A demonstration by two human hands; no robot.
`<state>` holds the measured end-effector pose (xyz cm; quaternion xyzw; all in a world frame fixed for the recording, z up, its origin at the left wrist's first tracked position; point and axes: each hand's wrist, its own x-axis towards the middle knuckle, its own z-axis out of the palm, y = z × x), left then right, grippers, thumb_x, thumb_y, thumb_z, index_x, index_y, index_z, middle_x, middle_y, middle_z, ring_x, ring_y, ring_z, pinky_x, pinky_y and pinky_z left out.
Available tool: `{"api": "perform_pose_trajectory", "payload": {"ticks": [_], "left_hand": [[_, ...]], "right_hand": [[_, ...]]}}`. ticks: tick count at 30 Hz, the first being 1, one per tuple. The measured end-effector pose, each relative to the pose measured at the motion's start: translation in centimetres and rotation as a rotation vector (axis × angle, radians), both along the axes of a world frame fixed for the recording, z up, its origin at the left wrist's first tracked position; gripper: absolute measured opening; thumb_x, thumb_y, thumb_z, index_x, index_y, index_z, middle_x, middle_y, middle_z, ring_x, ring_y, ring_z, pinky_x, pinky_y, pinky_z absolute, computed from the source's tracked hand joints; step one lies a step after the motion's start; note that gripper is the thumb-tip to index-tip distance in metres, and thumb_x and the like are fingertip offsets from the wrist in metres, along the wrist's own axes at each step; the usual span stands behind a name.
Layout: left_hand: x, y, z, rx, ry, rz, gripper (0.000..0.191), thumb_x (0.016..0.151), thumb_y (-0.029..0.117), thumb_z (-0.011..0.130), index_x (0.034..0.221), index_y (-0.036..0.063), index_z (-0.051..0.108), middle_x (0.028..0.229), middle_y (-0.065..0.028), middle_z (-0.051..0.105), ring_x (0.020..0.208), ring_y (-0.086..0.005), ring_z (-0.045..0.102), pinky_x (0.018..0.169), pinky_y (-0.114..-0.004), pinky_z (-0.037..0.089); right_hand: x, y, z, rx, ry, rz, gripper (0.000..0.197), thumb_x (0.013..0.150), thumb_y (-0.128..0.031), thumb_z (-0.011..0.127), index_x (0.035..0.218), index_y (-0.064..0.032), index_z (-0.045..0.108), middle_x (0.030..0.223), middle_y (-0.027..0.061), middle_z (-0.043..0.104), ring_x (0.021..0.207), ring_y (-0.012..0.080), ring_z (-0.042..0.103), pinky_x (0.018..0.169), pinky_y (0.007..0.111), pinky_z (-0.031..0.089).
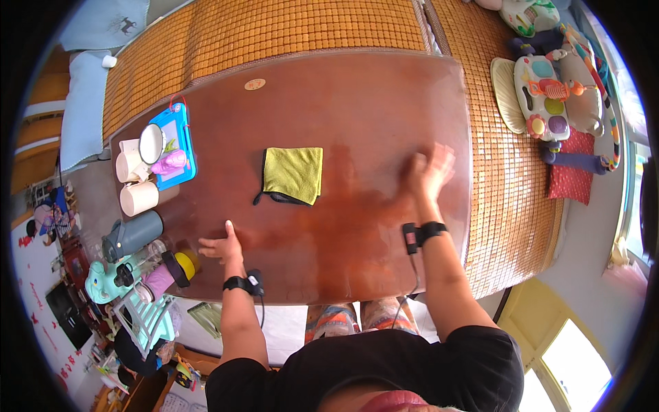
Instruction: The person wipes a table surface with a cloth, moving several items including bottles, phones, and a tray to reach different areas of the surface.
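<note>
A yellow-green cloth [293, 174] with dark edging lies folded roughly square on the glossy brown table [329, 108]. Out to the right of the cloth is my right hand [433, 167], blurred, fingers pointing away from me and holding nothing. Whether it touches the tabletop I cannot tell. My left hand [225, 246] hovers over or rests on the left part of the table, thumb and fingers apart, with nothing in it. Nearest to it is a lilac cup [159, 282] with a yellow end. Each wrist wears a black strap with a small cabled device.
A blue drawing board [183, 139], beige cups [139, 199] and a grey-blue bottle [135, 232] stand along the table's left side. Woven mat seating [309, 26] borders the far and right edges. Baby toys [545, 98] sit at the right; a teal animal-shaped chair [103, 283] is at the left.
</note>
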<state>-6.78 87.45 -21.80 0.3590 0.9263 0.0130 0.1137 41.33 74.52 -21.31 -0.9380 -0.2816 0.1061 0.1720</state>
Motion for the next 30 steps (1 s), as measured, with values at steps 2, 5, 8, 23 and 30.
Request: {"api": "perform_pose_trajectory", "payload": {"ticks": [2, 5, 8, 23, 30], "left_hand": [[3.8, -0.8, -0.1, 0.194, 0.073, -0.472, 0.088, 0.082, 0.044, 0.063, 0.145, 0.0049, 0.015, 0.151, -0.0237, 0.006, 0.141, -0.0402, 0.006, 0.105, -0.064, 0.017], [10.7, -1.7, 0.0, 0.347, -0.077, -1.003, 0.077, 0.085, 0.033, 0.059, 0.142, 0.0006, 0.019, 0.15, -0.0249, 0.01, 0.14, -0.0443, 0.006, 0.106, -0.065, 0.01], [18.2, -2.4, -0.1, 0.242, -0.208, -1.108, 0.086, 0.086, 0.043, 0.056, 0.145, -0.0004, 0.011, 0.151, -0.0249, 0.004, 0.139, -0.0465, 0.0, 0.105, -0.067, 0.004], [18.5, 12.0, -3.0, 0.128, 0.051, -0.748, 0.085, 0.089, 0.052, 0.044, 0.146, -0.0025, 0.011, 0.152, -0.0266, 0.003, 0.141, -0.0415, -0.001, 0.11, -0.058, 0.007], [23.0, 21.6, -4.3, -0.006, 0.117, -0.511, 0.074, 0.094, 0.054, 0.027, 0.149, 0.0101, 0.007, 0.153, -0.024, 0.001, 0.142, -0.0399, -0.001, 0.104, -0.068, 0.01]], "right_hand": [[4.1, -4.4, -3.7, -0.065, -0.241, -0.269, 0.062, 0.09, -0.044, 0.047, 0.138, -0.0076, 0.034, 0.145, 0.0176, 0.03, 0.135, 0.0362, 0.024, 0.106, 0.057, 0.018], [6.6, -4.8, -5.7, -0.148, -0.138, -0.458, 0.069, 0.091, -0.054, 0.04, 0.141, -0.0086, 0.031, 0.148, 0.0164, 0.027, 0.137, 0.0337, 0.022, 0.107, 0.058, 0.016], [4.9, -2.5, -5.7, -0.246, -0.223, -0.515, 0.073, 0.09, -0.055, 0.041, 0.143, -0.0073, 0.026, 0.15, 0.0167, 0.023, 0.14, 0.0307, 0.017, 0.107, 0.061, 0.012], [5.4, -2.7, -5.5, -0.339, -0.249, -0.523, 0.074, 0.088, -0.054, 0.044, 0.143, -0.0067, 0.027, 0.15, 0.0165, 0.023, 0.139, 0.0329, 0.02, 0.107, 0.061, 0.014], [5.5, -2.5, -5.3, -0.31, -0.257, -0.507, 0.074, 0.087, -0.051, 0.046, 0.142, -0.0044, 0.028, 0.149, 0.0179, 0.025, 0.138, 0.0348, 0.021, 0.108, 0.061, 0.014]]}}
